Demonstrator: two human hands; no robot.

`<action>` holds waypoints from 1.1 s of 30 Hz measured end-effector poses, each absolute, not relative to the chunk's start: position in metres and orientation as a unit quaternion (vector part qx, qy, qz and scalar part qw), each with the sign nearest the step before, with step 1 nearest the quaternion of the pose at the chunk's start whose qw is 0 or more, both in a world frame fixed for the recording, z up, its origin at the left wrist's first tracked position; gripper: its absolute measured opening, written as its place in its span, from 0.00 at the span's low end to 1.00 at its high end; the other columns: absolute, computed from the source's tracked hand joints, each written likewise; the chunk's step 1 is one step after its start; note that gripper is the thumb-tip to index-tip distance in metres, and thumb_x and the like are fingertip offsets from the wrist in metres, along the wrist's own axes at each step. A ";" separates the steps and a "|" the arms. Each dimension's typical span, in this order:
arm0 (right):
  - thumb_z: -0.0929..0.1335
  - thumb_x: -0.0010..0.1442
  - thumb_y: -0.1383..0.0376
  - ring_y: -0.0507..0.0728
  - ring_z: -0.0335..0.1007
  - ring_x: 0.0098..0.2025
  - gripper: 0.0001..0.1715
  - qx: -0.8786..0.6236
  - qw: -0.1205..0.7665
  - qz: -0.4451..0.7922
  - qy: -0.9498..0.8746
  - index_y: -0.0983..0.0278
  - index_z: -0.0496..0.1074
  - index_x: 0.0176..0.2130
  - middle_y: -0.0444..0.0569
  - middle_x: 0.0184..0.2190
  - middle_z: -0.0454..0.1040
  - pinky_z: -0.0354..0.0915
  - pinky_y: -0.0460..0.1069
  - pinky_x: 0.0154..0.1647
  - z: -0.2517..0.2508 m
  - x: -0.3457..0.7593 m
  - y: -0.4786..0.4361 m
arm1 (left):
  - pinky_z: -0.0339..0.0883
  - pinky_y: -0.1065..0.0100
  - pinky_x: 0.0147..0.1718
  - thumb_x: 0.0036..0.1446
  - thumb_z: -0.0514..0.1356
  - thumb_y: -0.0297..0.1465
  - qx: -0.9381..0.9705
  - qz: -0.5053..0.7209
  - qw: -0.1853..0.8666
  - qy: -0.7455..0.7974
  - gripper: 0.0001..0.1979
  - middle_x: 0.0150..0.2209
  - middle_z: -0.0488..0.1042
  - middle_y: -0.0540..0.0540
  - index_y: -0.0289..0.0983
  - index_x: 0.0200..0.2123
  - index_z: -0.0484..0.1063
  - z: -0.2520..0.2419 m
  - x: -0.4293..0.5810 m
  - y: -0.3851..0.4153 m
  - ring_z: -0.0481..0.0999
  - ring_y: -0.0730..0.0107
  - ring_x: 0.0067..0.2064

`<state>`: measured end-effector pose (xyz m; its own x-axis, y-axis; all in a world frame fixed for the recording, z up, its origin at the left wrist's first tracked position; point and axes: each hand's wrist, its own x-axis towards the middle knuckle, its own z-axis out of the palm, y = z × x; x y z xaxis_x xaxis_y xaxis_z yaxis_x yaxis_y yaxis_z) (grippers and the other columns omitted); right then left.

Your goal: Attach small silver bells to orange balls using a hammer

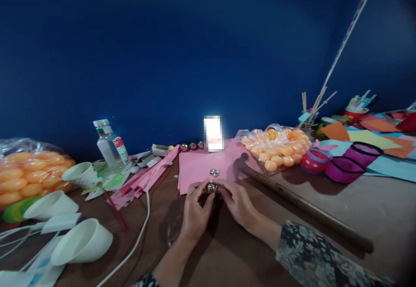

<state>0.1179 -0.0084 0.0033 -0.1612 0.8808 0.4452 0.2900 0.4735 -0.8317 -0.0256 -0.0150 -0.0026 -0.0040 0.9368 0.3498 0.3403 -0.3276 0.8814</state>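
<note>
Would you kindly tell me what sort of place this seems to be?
It looks like a craft worktable, perhaps in a workshop: pink paper sheets, a clear bag of orange balls and a hammer lie on it.

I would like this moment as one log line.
left hand: holds shiny ball; right hand: at same ball; ahead: silver pieces on pink paper; right side: hammer

The ball (211,187) is silvery, the paper (195,170) pink, the wall (208,53) deep blue — the sleeve (303,252) black (pale-flowered).
</note>
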 end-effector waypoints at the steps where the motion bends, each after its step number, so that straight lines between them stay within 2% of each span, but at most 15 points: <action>1: 0.60 0.60 0.67 0.56 0.69 0.44 0.16 -0.425 0.497 0.302 -0.694 0.62 0.69 0.46 0.50 0.43 0.73 0.64 0.51 0.47 0.003 0.118 -0.009 | 0.67 0.64 0.43 0.50 0.58 0.30 0.644 0.504 0.294 0.495 0.18 0.42 0.68 0.43 0.38 0.47 0.67 -0.002 -0.026 -0.015 0.72 0.66 0.42; 4: 0.62 0.59 0.66 0.56 0.71 0.42 0.15 -0.441 0.495 0.311 -0.681 0.62 0.70 0.45 0.50 0.41 0.75 0.66 0.50 0.44 0.002 0.117 -0.009 | 0.67 0.63 0.43 0.49 0.58 0.30 0.638 0.515 0.302 0.486 0.16 0.42 0.69 0.42 0.38 0.44 0.69 -0.001 -0.025 -0.016 0.72 0.65 0.43; 10: 0.60 0.60 0.65 0.56 0.70 0.43 0.15 -0.440 0.483 0.317 -0.688 0.61 0.71 0.44 0.49 0.41 0.75 0.65 0.50 0.45 0.001 0.119 -0.009 | 0.68 0.65 0.40 0.47 0.59 0.27 0.603 0.514 0.387 0.472 0.15 0.38 0.73 0.44 0.35 0.41 0.66 -0.002 -0.023 -0.017 0.74 0.66 0.39; 15: 0.60 0.60 0.66 0.55 0.71 0.41 0.15 -0.434 0.481 0.319 -0.691 0.60 0.72 0.43 0.47 0.39 0.76 0.66 0.49 0.42 0.002 0.119 -0.010 | 0.66 0.62 0.44 0.46 0.60 0.28 0.636 0.500 0.316 0.495 0.18 0.42 0.72 0.43 0.37 0.43 0.69 0.001 -0.025 -0.017 0.72 0.63 0.43; 18: 0.60 0.59 0.67 0.54 0.71 0.40 0.15 -0.436 0.477 0.319 -0.693 0.61 0.71 0.43 0.47 0.39 0.75 0.66 0.48 0.42 0.001 0.119 -0.009 | 0.65 0.62 0.44 0.49 0.59 0.31 0.651 0.496 0.280 0.502 0.14 0.42 0.72 0.43 0.38 0.42 0.71 0.001 -0.025 -0.016 0.71 0.63 0.44; 23: 0.61 0.59 0.68 0.56 0.70 0.42 0.15 -0.442 0.473 0.299 -0.701 0.61 0.70 0.45 0.49 0.40 0.75 0.66 0.49 0.43 -0.003 0.119 -0.009 | 0.64 0.64 0.46 0.52 0.56 0.33 0.639 0.497 0.296 0.508 0.12 0.41 0.74 0.43 0.38 0.40 0.72 -0.002 -0.025 -0.015 0.72 0.65 0.44; 27: 0.61 0.59 0.67 0.57 0.71 0.43 0.16 -0.444 0.473 0.284 -0.706 0.62 0.70 0.46 0.51 0.42 0.74 0.65 0.51 0.44 -0.004 0.119 -0.009 | 0.65 0.63 0.45 0.50 0.58 0.33 0.636 0.499 0.288 0.514 0.12 0.40 0.74 0.43 0.37 0.40 0.72 0.000 -0.024 -0.015 0.73 0.65 0.42; 33: 0.58 0.61 0.67 0.57 0.71 0.42 0.18 -0.419 0.451 0.297 -0.730 0.60 0.70 0.47 0.48 0.43 0.74 0.66 0.51 0.44 -0.001 0.120 -0.011 | 0.66 0.63 0.42 0.48 0.60 0.35 0.628 0.496 0.286 0.527 0.14 0.38 0.74 0.43 0.37 0.38 0.73 0.003 -0.024 -0.015 0.73 0.64 0.41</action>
